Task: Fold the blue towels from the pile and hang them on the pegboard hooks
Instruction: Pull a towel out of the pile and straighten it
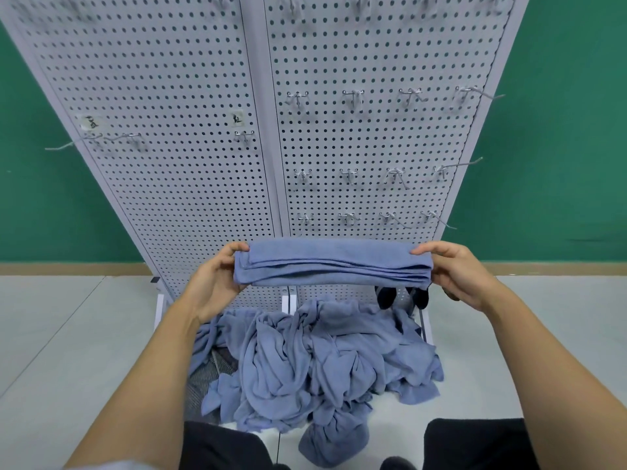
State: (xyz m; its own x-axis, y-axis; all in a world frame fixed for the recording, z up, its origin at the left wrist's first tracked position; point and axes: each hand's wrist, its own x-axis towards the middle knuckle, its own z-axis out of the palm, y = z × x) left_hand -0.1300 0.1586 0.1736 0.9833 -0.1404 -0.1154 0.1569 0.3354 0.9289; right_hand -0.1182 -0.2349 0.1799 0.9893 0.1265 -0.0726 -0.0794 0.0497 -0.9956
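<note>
The left hand (pixel 217 283) and the right hand (pixel 458 273) each pinch one end of the folded blue towel (pixel 334 262), holding it flat and tight above the pile (pixel 305 361), probably so its layers stay together before hanging on a pegboard (pixel 190 130) hook (pixel 349 217).

Worker in black trousers (pixel 224 446), forearms bare
A pale sleeve edge (pixel 113 465) shows high on the left arm (pixel 146 378); the trousers cover both knees.
</note>
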